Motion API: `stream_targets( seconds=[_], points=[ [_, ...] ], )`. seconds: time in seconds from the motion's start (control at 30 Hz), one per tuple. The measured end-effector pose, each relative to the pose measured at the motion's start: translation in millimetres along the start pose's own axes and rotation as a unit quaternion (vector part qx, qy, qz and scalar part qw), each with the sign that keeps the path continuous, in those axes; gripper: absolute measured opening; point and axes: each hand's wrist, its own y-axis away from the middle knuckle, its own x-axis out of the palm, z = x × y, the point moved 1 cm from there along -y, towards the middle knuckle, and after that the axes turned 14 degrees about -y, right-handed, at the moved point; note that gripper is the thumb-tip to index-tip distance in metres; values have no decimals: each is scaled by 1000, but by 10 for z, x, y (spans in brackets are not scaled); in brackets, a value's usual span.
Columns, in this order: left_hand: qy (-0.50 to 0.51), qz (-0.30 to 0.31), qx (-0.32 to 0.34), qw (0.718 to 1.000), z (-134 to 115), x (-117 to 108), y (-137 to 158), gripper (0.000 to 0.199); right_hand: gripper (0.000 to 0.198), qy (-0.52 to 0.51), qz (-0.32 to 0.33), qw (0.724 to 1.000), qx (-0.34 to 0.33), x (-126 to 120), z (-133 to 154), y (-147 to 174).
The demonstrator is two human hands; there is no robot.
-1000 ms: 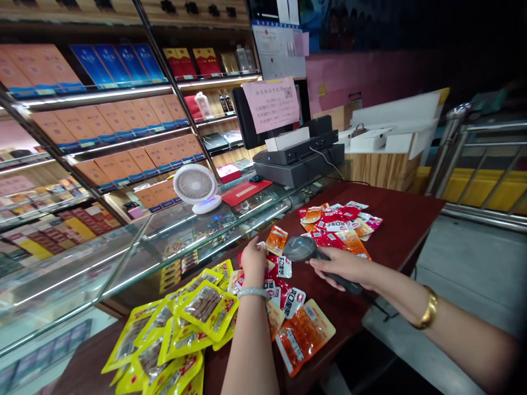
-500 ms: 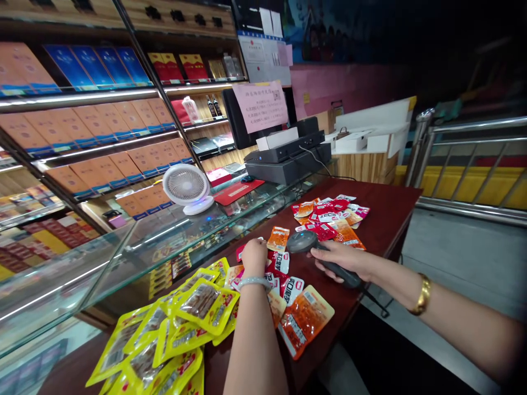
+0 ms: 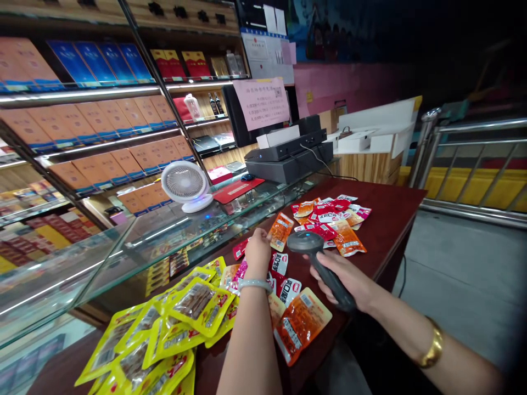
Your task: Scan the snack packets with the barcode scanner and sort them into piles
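Observation:
My right hand (image 3: 343, 277) is wrapped round the handle of a dark grey barcode scanner (image 3: 335, 280), its head pointing left over the table. My left hand (image 3: 259, 247), fingers closed, pinches the lower left edge of an orange snack packet (image 3: 281, 232), which is tilted up near the scanner head. Below my left wrist lie red and white snack packets (image 3: 288, 289) and a larger orange packet (image 3: 302, 325). Yellow snack packets (image 3: 201, 304) are heaped to the left of my forearm. Another pile of red and orange packets (image 3: 327, 218) lies beyond the scanner.
The brown table (image 3: 385, 219) adjoins a glass display counter (image 3: 135, 247) carrying a white fan (image 3: 185, 184) and a red folder (image 3: 239, 191). A dark cash drawer (image 3: 284, 167) stands at the back. Shelves of boxes (image 3: 99, 118) rise on the left; a metal railing (image 3: 481, 129) is at right.
The orange packet has been turned and lifted by my left hand. My right hand has shifted slightly down, and the scanner handle is more steeply angled.

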Motion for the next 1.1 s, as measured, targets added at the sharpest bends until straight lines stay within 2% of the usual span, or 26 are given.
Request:
stream_targets(
  seconds=[0.13, 0.27, 0.47, 0.6, 0.77, 0.93, 1.1],
  points=[
    [110, -19, 2, 994, -36, 23, -23, 14, 39, 9, 10, 1000, -10, 32, -31, -38],
    [138, -38, 7, 990, -38, 52, -35, 9, 40, 30, 3, 999, -30, -4, -77, -67],
    [196, -21, -1, 980, -60, 56, -29, 11, 41, 57, 6, 997, -44, -49, -55, -28],
    [237, -1, -7, 971, -107, -2, -1, 11, 41, 46, 7, 998, -40, -107, 39, 72],
    [272, -13, 7, 962, -209, -123, 13, 13, 41, 42, 21, 998, -32, -264, 130, 150],
    [345, 53, -58, 935, -455, -138, -69, 19, 44, 24, 14, 999, -34, -410, 172, 157],
    [377, 140, -97, 910, -919, 29, -73, 23, 43, 2, 34, 999, -26, -462, 219, 169]
  ],
)
